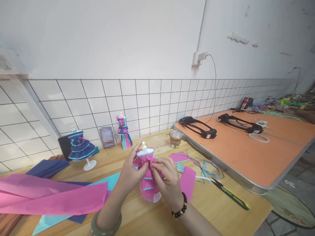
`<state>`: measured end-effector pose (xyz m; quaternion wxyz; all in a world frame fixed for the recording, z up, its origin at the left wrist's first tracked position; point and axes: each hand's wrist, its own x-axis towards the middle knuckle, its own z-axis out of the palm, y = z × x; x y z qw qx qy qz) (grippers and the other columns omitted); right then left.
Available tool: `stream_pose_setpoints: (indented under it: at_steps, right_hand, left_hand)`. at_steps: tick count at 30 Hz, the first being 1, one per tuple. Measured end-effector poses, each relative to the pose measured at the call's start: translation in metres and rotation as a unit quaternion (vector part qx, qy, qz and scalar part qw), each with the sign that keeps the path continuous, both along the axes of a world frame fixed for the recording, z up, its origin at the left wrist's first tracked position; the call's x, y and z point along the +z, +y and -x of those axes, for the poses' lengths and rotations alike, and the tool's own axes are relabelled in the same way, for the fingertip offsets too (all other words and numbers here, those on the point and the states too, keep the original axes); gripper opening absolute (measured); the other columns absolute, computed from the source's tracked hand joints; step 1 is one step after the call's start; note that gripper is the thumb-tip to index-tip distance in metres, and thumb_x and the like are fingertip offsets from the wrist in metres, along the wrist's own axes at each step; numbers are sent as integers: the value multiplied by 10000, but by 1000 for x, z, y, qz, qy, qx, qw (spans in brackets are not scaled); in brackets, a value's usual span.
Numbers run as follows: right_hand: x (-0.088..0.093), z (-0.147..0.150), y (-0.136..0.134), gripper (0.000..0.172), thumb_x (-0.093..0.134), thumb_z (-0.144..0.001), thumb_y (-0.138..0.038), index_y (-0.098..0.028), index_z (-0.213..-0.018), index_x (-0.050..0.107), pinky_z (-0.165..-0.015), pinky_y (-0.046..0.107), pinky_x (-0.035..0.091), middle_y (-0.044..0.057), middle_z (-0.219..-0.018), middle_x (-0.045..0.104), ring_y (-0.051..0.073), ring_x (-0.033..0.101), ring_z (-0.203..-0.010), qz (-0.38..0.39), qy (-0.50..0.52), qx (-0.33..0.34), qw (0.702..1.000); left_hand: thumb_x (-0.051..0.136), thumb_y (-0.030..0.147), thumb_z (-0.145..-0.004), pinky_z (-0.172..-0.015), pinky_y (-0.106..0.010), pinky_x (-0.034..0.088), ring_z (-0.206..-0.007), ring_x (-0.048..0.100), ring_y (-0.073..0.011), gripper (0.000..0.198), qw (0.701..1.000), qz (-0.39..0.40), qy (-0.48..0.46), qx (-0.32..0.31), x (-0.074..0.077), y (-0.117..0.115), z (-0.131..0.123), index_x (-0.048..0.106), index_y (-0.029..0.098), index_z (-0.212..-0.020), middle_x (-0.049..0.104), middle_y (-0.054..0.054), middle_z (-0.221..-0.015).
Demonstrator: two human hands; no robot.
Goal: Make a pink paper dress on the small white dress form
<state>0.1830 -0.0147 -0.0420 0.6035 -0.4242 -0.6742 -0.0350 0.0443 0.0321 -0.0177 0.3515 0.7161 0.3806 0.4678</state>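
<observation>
In the head view, a small white dress form (145,150) stands upright in front of me, wearing a pink doll dress (147,188) with light-blue stripes. My left hand (131,170) is wrapped round its left side, thumb pressed on the gathered pink bodice. From the other side, the fingertips of my right hand (168,177) pinch the pink material at the front of the bodice. Whether a small separate piece is between these fingertips, I cannot tell. Pink cloth scraps (188,180) lie just right of the dress.
Pink cloth strips (73,200) and a blue doll dress on a stand (80,144) are at left. Another small dressed form (123,131) stands by the wall. A glass (176,139), cord trimmings (209,168) and thread snips (232,193) lie right, beside an orange table (246,157) carrying black headsets (200,127).
</observation>
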Motion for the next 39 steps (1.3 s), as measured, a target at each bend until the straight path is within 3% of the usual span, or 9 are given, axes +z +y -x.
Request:
stream_pose_setpoints:
  at_steps: [10, 14, 19, 25, 39]
  right_hand:
    - [3, 1, -3, 233, 531, -841, -110, -237, -994, 651, -736, 383, 459, 65, -892, 655, 206, 570, -841, 0, -21, 20, 1000]
    - [4, -4, -2, 192, 479, -884, -157, -231, -924, 652, -759, 373, 460, 55, -862, 664, 200, 589, -837, 53, 26, 58, 997]
    - [3, -9, 10, 44, 609, -820, -254, -220, -841, 624, -746, 330, 483, 32, -813, 665, 192, 610, -804, 138, 134, 41, 981]
    - [6, -14, 19, 201, 674, -754, -296, -214, -935, 640, -773, 338, 477, 28, -850, 666, 195, 611, -832, 169, 134, 60, 975]
    - [14, -24, 25, 244, 669, -766, -338, -240, -988, 677, -778, 340, 476, 46, -990, 687, 200, 611, -887, 230, 125, 163, 951]
  left_hand:
    - [565, 231, -800, -936, -334, 456, -1083, 571, -201, 617, 1000, -13, 16, 7, -2, 2, 2, 341, 253, -1375, 541, -79, -1256]
    - [564, 234, -800, -929, -329, 460, -1062, 577, -193, 610, 1000, -17, 19, 7, 0, 1, 2, 347, 238, -1370, 548, -82, -1239]
    - [573, 241, -789, -885, -324, 488, -1022, 603, -198, 626, 1000, -7, 16, -5, 1, 0, 2, 344, 241, -1372, 565, -83, -1222]
    - [575, 215, -780, -881, -331, 493, -1025, 605, -201, 640, 1000, -7, 15, -12, -1, 2, 4, 338, 247, -1374, 565, -83, -1231]
    - [576, 228, -782, -860, -316, 507, -1024, 615, -204, 628, 999, -8, 33, -8, 10, -5, 3, 357, 234, -1371, 613, -72, -1190]
